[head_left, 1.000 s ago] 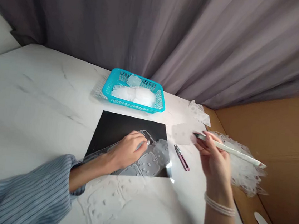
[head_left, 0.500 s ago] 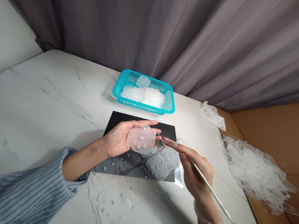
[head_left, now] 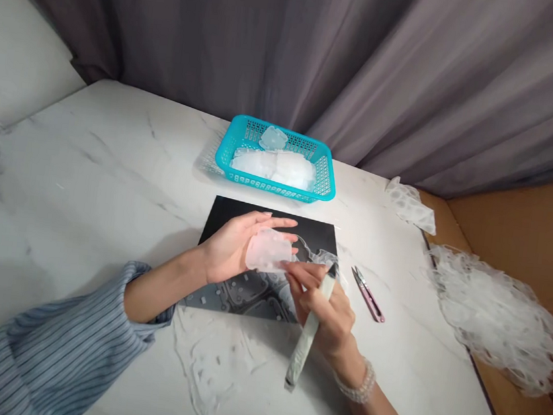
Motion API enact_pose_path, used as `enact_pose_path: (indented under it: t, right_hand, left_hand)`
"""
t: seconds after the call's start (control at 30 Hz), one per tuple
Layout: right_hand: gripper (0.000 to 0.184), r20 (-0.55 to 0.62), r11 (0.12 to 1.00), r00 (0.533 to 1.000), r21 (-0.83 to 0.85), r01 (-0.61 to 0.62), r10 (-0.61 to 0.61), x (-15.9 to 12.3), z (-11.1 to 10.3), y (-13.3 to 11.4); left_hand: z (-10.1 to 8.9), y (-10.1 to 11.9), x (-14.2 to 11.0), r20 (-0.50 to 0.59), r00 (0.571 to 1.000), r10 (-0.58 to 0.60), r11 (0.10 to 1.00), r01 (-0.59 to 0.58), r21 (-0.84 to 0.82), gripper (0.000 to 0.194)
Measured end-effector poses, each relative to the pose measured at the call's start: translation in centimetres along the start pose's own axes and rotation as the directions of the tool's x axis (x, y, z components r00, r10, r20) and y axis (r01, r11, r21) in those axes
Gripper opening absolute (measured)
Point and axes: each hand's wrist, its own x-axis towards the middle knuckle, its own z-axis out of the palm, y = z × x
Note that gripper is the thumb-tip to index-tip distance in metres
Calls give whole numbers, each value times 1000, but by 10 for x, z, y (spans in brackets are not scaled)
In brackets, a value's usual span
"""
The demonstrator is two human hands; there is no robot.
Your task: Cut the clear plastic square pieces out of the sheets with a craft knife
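Note:
My left hand (head_left: 232,246) is palm up over the black mat, its fingers stretched out beneath a translucent silicone pad (head_left: 267,250) with small raised nubs. The thumb lies along the pad's far edge. My right hand (head_left: 327,310) carries a flat pale tool with a dark tip, apparently tweezers (head_left: 304,347), between its fingers. Its thumb and fingertips also touch the pad's right edge. On the black mat (head_left: 226,210) lie more moulded clear pads (head_left: 242,290), partly covered by my hands. A thin clear scrap (head_left: 323,257) shows just beyond my right fingers.
A blue basket (head_left: 331,190) of pads stands behind the mat. Pink-handled thread snips (head_left: 369,295) lie at right. A heap of clear trimmings (head_left: 499,313) sits by the cardboard (head_left: 529,223). A clear moulded sheet (head_left: 208,373) lies in front of the mat.
My right hand has moved left to the pad's edge, and the tool has swung round to point away from me. The snips at right are now uncovered. The pad stays on my left hand.

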Motion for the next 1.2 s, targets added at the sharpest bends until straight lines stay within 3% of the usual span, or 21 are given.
enact_pose_path:
  t: [0.03, 0.07, 0.13, 0.2, 0.23, 0.3, 0.47, 0.67, 1.0, 1.2]
  right_hand:
    - [38, -47, 988, 989, 65, -138, 141, 0, -1, -2]
    - [40, -78, 942, 946, 152, -299, 313, 1, -2, -3]
    - [46, -72, 732, 770, 376, -568, 634, 4, -5, -5]
    - [50, 4, 487, 600, 579, -654, 800, 8, -7, -3]
    - [51, 43, 397, 551, 647, -651, 834, 9, -9, -1]
    - [51, 100, 282, 504, 729, -624, 858, 11, -10, 3]
    - [49, 164, 188, 473, 769, -611, 865, 11, -11, 7]
    - [47, 228, 148, 490, 775, -614, 841, 8, -11, 11]
    - [44, 279, 83, 465, 781, -619, 840, 6, -14, 15]
    - [47, 280, 131, 491, 749, -649, 825, 3, -13, 18]
  left_hand:
    - [-2, 0, 0, -8, 1000, 6, 997, -5, 82, 49]
    - [-5, 1, 0, -16, 1000, 16, 984, -13, 177, 51]
    - [-11, 3, 0, -22, 999, 40, 932, -29, 361, 56]
    - [-15, 7, -1, -7, 998, 57, 889, -48, 456, 53]
    - [-15, 9, -2, 6, 998, 58, 883, -54, 467, 49]
    - [-15, 13, -3, 26, 998, 63, 882, -68, 466, 37]
    - [-10, 19, -8, 16, 999, 44, 857, -46, 513, 21]
    - [-10, 19, -7, -20, 999, 36, 862, -21, 506, 21]
    - [-12, 18, -6, -52, 998, 37, 895, -10, 446, 20]
    - [-12, 17, -3, -94, 995, 32, 926, 5, 377, 22]
